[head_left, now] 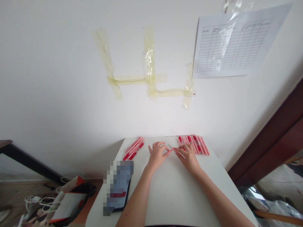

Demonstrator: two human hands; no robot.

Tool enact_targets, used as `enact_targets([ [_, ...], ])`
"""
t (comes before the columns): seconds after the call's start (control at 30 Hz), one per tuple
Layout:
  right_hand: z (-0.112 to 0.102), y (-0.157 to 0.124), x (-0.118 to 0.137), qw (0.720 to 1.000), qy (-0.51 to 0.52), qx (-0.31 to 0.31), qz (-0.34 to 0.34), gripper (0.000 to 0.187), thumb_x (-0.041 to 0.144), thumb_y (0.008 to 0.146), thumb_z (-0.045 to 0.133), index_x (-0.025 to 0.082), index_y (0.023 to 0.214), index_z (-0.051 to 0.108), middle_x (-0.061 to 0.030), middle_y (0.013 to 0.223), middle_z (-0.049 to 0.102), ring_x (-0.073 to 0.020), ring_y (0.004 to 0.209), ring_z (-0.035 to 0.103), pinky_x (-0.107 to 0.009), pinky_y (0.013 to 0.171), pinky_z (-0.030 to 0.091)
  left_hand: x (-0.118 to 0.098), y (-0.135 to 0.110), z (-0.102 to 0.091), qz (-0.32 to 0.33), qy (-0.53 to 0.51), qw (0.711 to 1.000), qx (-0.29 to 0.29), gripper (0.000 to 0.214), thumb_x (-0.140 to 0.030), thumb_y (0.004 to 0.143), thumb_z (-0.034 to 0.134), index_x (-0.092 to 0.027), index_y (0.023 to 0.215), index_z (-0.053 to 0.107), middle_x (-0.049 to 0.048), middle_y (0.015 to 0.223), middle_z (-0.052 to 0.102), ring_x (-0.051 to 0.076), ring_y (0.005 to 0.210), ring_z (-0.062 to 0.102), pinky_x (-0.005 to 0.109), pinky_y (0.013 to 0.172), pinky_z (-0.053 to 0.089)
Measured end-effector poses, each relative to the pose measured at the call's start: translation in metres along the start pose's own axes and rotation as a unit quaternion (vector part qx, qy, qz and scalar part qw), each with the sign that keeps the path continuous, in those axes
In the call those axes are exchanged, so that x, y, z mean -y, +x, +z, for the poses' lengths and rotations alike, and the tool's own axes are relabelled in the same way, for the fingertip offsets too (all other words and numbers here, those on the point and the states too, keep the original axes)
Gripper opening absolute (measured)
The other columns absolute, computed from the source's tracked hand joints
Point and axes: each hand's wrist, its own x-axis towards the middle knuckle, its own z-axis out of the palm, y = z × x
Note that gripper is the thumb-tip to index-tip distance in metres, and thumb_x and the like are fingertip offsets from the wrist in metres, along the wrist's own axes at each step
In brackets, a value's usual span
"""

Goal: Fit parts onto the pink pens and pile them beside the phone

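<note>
Over the far middle of the small white table (pixel 180 195), my left hand (pixel 156 155) and my right hand (pixel 189 157) come close together. Between their fingertips is a slim pink pen (pixel 170 150), pinched from both sides; much of it is hidden by the fingers. A thin pale strip shows just behind it, too small to make out. Right beside my right hand lies a row of pink and red pens (pixel 200 145), partly covered by that hand. To the left of my left hand lies a smaller bundle of pink and red pens (pixel 134 148).
A phone (pixel 121 201), partly blurred out, lies along the table's left edge. Behind the table rises a white wall with yellowed tape (pixel 132 79) and a printed sheet (pixel 233 47). Paper bags (pixel 68 201) stand on the floor at left; dark red wood (pixel 272 151) is at right.
</note>
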Motion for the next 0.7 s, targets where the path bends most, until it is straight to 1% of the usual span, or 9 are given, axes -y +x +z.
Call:
enact_targets([
  [0.13,0.0006,-0.0003,-0.0001,1.0,-0.001,0.007,-0.002,0.029,0.035,0.094,0.053,0.038,0.121,0.066,-0.005,0.104,0.062,-0.0247,0.104,0.054,-0.051,0.105,0.037,0.0009,-0.0003,0.0002,0.004,0.001,1.0,-0.001,0.01,-0.035,0.08,0.071,-0.031,0.089,0.069,0.0005,0.132,0.056,0.027,0.13,0.04,0.077,0.11,0.009],
  [0.3,0.0039,-0.002,-0.0046,0.999,-0.037,-0.005,0.025,0.03,0.038,0.094,0.054,0.033,0.121,0.066,-0.0058,0.104,0.063,-0.0252,0.104,0.052,-0.049,0.103,0.037,0.001,-0.0004,-0.0014,0.001,0.008,1.0,-0.02,0.01,-0.035,0.081,0.07,-0.032,0.091,0.069,0.0006,0.132,0.057,0.026,0.13,0.041,0.077,0.109,0.01],
  [0.43,0.0049,-0.0042,-0.0069,0.994,-0.091,-0.016,0.056,0.027,0.045,0.091,0.057,0.03,0.108,0.072,-0.0072,0.107,0.063,-0.0286,0.107,0.049,-0.049,0.099,0.037,0.0014,0.0004,-0.0022,-0.007,0.02,0.999,-0.033,0.009,-0.035,0.082,0.07,-0.031,0.091,0.07,0.0013,0.131,0.057,0.027,0.13,0.042,0.077,0.109,0.011],
  [0.57,0.0031,-0.0052,-0.0048,0.992,-0.11,0.009,0.068,0.022,0.046,0.088,0.061,0.029,0.096,0.074,-0.0069,0.107,0.062,-0.0299,0.11,0.047,-0.052,0.101,0.033,0.0031,0.0011,-0.002,-0.011,0.027,0.999,-0.043,0.009,-0.034,0.082,0.07,-0.032,0.091,0.069,0.0006,0.13,0.059,0.026,0.129,0.042,0.078,0.108,0.011],
  [0.7,0.0018,-0.0049,-0.0033,0.991,-0.109,0.031,0.072,0.019,0.045,0.085,0.065,0.029,0.092,0.073,-0.0061,0.107,0.062,-0.03,0.112,0.046,-0.054,0.104,0.029,0.0047,0.0015,-0.0017,-0.018,0.034,0.998,-0.053,0.008,-0.033,0.081,0.071,-0.031,0.089,0.07,0.0005,0.129,0.059,0.027,0.129,0.043,0.079,0.108,0.012],
])
